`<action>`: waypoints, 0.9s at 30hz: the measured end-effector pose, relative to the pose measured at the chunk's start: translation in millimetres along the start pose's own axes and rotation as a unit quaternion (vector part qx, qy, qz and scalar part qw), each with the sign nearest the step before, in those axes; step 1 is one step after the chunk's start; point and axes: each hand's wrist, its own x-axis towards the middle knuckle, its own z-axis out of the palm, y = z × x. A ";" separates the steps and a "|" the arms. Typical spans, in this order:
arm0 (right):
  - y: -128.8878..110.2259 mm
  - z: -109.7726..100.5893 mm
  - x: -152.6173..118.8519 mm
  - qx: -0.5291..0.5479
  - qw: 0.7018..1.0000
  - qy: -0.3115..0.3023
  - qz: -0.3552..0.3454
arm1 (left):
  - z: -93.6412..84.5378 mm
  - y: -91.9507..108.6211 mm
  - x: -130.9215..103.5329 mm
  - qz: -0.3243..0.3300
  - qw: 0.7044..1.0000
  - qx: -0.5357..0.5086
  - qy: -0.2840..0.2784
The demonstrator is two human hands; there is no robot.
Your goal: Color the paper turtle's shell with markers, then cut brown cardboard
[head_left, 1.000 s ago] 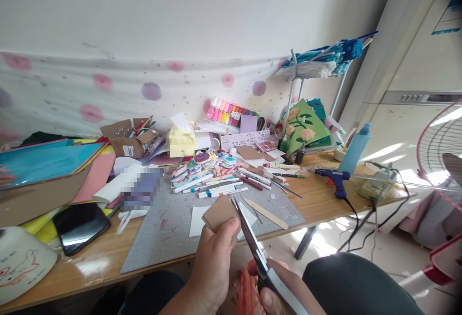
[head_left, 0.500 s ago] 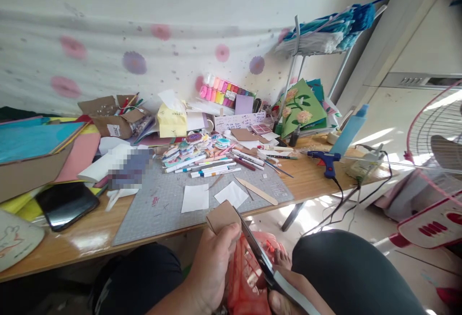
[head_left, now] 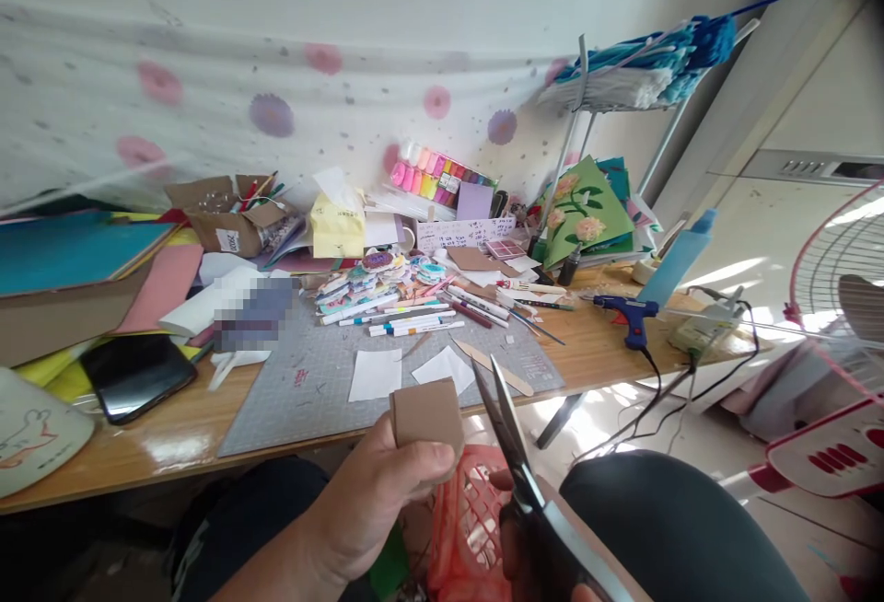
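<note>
My left hand grips a small brown piece of cardboard, thumb on its face, in front of the table's edge. My right hand is closed round the handles of a pair of scissors. Their blades point up and away and are slightly parted, a short gap to the right of the cardboard. Beneath both hands is a red plastic basket with scraps in it. On the grey cutting mat beyond lie a white paper square and a second white paper piece.
Several markers and a wooden stick lie on the mat. A blue glue gun with its cord is at the table's right end. A black phone lies left, and a pink fan stands at far right.
The scissors have moved away from the cardboard's right edge, and their blades have parted. My left hand has shifted slightly left, and the cardboard shows more of its face.
</note>
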 end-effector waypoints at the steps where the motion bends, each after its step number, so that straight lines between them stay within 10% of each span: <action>1: -1.5 2.6 3.3 -0.003 1.000 0.001 0.024 | 0.8 1.5 -0.3 -0.001 1.000 0.004 -0.007; 27: -7.4 8.7 3.8 -0.160 0.987 0.033 0.003 | -3.0 5.7 6.3 0.000 0.985 0.120 -0.126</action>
